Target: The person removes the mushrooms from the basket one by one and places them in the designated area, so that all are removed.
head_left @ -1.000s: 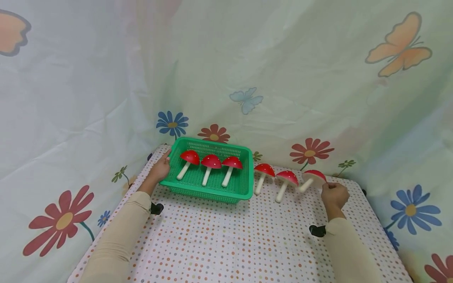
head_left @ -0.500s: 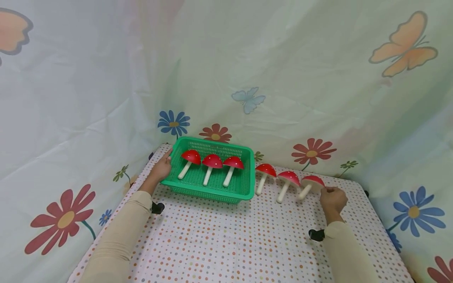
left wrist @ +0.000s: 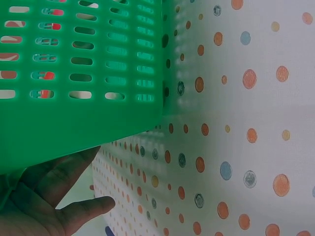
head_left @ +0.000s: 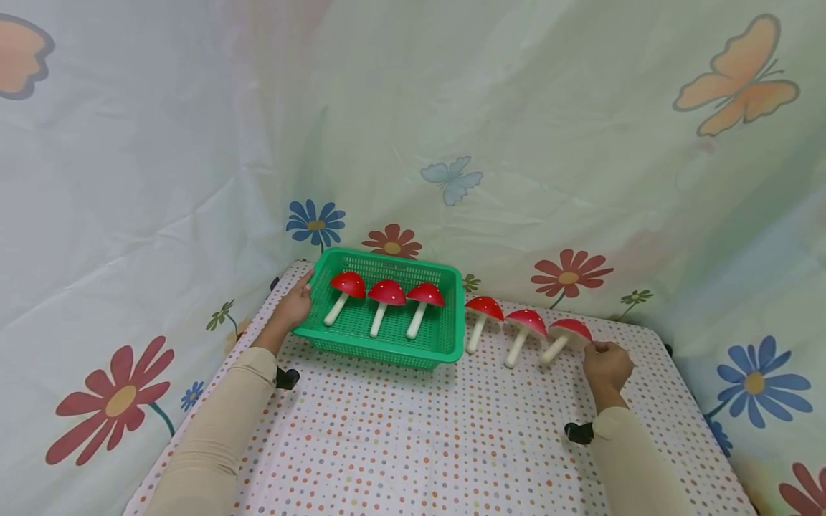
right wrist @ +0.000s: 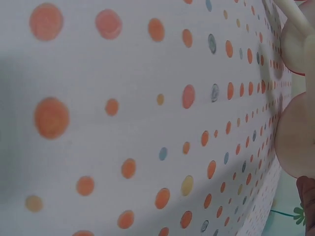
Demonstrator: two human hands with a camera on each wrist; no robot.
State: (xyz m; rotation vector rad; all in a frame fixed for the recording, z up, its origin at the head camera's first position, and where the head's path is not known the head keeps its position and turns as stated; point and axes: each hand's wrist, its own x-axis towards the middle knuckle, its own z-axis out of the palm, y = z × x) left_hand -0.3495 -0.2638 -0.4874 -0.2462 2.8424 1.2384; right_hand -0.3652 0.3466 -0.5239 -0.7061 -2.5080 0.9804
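Observation:
My left hand (head_left: pixel 293 309) holds the left rim of a green plastic basket (head_left: pixel 381 350). In the left wrist view, fingers (left wrist: pixel 69 177) reach beneath that rim; part of the hand is hidden behind it. Three toy mushrooms with red, white-spotted caps and cream stems, among them the middle mushroom (head_left: pixel 386 294), lie side by side inside. At the right, my right hand (head_left: pixel 608 364) pinches the cap edge of another toy mushroom (head_left: pixel 569 330). Only a fingertip (right wrist: pixel 306 189) shows at that cap in the right wrist view.
Between basket and right hand lie two more toy mushrooms, a nearer-basket mushroom (head_left: pixel 484 308) and a middle-row mushroom (head_left: pixel 525 321). The table wears a dotted cloth (head_left: pixel 413 437). A flower-and-butterfly curtain (head_left: pixel 548 179) closes in the back and sides.
The mushroom in my right hand has come down slightly and left, level with the row beside it. My left hand stays at the basket rim.

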